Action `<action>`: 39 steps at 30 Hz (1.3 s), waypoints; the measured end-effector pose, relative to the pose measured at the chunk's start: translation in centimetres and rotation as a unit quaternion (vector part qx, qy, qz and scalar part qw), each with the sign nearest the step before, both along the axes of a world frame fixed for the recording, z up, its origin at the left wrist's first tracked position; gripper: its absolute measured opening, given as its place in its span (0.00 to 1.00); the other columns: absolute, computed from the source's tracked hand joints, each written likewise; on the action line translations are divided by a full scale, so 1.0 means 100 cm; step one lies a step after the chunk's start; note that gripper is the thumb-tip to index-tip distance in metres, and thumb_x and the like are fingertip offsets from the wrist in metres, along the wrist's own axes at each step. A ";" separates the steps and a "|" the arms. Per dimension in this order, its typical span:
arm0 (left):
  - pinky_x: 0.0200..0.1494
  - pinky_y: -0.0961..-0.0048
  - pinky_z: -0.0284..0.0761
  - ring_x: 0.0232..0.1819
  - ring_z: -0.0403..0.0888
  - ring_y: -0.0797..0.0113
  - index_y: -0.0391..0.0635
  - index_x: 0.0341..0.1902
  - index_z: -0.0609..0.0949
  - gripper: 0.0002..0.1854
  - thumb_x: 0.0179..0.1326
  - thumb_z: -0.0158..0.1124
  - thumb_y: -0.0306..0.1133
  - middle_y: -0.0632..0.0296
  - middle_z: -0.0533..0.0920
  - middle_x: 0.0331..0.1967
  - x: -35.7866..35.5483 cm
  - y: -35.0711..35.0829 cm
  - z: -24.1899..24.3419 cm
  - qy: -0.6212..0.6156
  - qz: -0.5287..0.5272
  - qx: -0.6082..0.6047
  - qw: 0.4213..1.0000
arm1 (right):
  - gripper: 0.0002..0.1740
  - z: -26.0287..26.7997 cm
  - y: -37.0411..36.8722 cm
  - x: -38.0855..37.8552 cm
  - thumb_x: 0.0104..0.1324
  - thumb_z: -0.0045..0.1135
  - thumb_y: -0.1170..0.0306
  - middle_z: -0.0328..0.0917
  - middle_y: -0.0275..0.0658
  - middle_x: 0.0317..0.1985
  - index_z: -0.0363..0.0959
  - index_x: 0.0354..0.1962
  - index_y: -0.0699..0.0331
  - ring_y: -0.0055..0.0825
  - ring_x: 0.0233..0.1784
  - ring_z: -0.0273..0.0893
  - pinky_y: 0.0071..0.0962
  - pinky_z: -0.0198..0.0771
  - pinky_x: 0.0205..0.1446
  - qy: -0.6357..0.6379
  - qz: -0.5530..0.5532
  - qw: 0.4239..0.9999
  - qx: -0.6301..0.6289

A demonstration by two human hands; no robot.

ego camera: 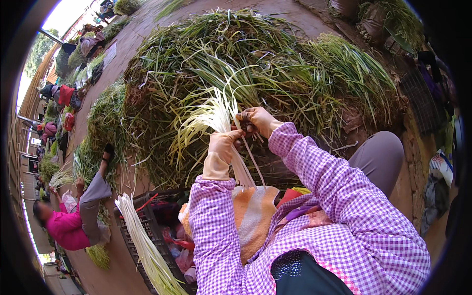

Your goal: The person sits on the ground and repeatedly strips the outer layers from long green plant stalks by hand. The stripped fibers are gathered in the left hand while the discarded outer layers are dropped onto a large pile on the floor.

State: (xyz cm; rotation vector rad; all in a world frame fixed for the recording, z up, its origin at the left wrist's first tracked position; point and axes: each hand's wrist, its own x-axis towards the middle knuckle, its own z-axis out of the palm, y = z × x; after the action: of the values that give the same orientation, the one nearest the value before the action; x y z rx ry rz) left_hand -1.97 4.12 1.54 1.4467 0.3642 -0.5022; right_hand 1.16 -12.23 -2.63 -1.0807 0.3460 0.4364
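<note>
My left hand [223, 147], in a pale rubber-like glove, is closed around a bunch of white, blanched chive-like stalks [217, 118]. The pale yellow leaf ends fan out to the upper left, and the white ends hang towards my lap. Just to the right, my right hand [258, 120] pinches a single stalk [252, 158] beside the bunch. Its fingertips look dark with soil. An orange and white striped towel [254, 221] covers my lap under the stalk ends. Right in front of both hands lies a large heap of green leafy stalks [221, 55] with brown, withered matter in it.
At my left stands a black plastic crate [136, 236] holding plastic bags, with another white bunch [147, 247] lying along its rim. A person in pink [70, 230] sits farther left, holding stalks. Another dark crate [420, 99] and bags [440, 169] are at the right.
</note>
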 end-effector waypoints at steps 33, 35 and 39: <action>0.25 0.79 0.73 0.22 0.72 0.78 0.38 0.41 0.85 0.11 0.62 0.69 0.33 0.62 0.86 0.31 0.014 0.003 0.018 -0.035 0.052 0.051 0.997 | 0.26 -0.045 -0.096 -0.089 0.68 0.59 0.55 0.84 0.36 0.43 0.71 0.59 0.57 0.20 0.30 0.77 0.23 0.75 0.37 -0.179 0.143 0.944 -0.238; 0.25 0.79 0.73 0.22 0.72 0.78 0.38 0.42 0.85 0.11 0.62 0.68 0.33 0.62 0.86 0.31 0.014 0.002 0.022 -0.018 0.078 0.018 0.997 | 0.19 -0.025 -0.064 -0.095 0.70 0.58 0.62 0.85 0.34 0.40 0.74 0.55 0.59 0.18 0.27 0.76 0.22 0.74 0.35 -0.185 0.263 0.922 -0.214; 0.24 0.78 0.73 0.21 0.71 0.79 0.40 0.45 0.84 0.10 0.67 0.62 0.32 0.59 0.87 0.35 0.012 0.014 0.038 -0.068 0.174 -0.087 0.979 | 0.14 0.009 -0.035 -0.097 0.74 0.50 0.64 0.80 0.35 0.24 0.78 0.42 0.67 0.16 0.23 0.76 0.20 0.69 0.24 -0.041 0.185 0.967 -0.171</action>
State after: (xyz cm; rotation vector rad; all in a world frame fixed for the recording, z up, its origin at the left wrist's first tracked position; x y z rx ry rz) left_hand -0.75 5.52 5.33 1.2081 0.4415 -0.1465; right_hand -8.53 -15.71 -1.71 -1.5060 0.1453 0.6770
